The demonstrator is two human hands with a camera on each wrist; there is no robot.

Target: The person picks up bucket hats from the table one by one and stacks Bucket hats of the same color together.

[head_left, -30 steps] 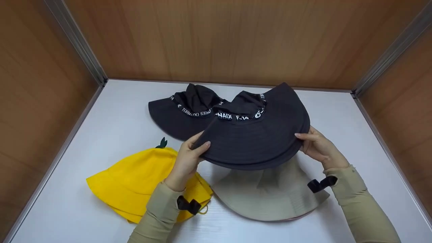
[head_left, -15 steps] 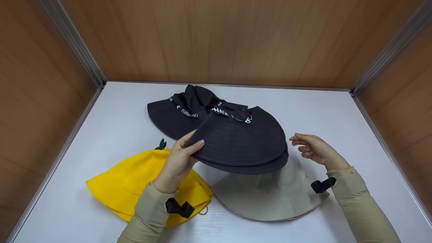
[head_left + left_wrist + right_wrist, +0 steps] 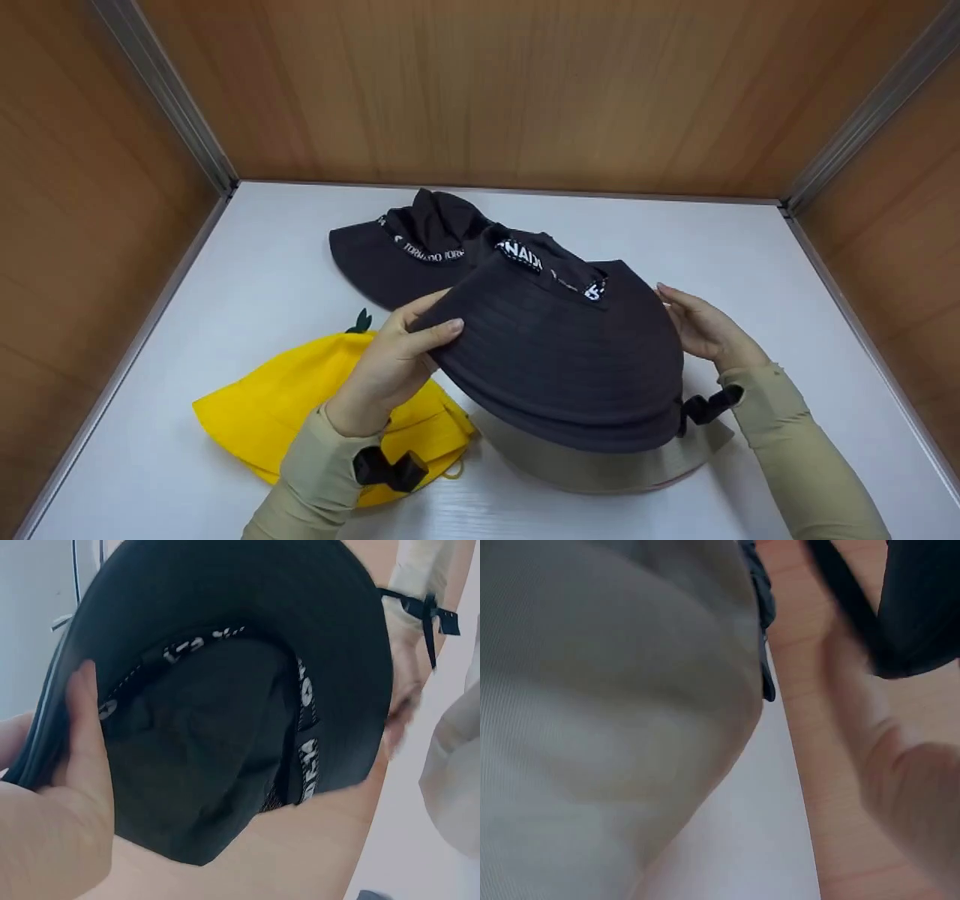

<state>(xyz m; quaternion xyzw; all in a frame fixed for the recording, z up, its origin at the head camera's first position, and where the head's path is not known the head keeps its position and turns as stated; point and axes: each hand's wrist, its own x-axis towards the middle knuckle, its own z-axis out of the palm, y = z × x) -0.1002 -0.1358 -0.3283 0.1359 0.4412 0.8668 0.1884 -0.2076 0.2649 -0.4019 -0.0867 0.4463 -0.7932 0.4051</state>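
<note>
My left hand grips the left brim of a dark bucket hat, thumb on top, and holds it tilted above the table. The left wrist view shows the hat's hollow crown and its white-lettered inner band. My right hand is at the hat's right edge, with some fingers hidden behind it. In the right wrist view the fingers look extended and blurred beside the dark brim; contact is unclear. A beige hat lies partly covered beneath.
Another dark bucket hat with a lettered band lies at the back left. A yellow hat with a green leaf tip rests at the front left of the white table. Wooden panels enclose the back and sides.
My right hand let go of the dark hat's right brim, moved off, then came back to its edge. The hat has swung lower on its right side, covering more of the beige hat.
</note>
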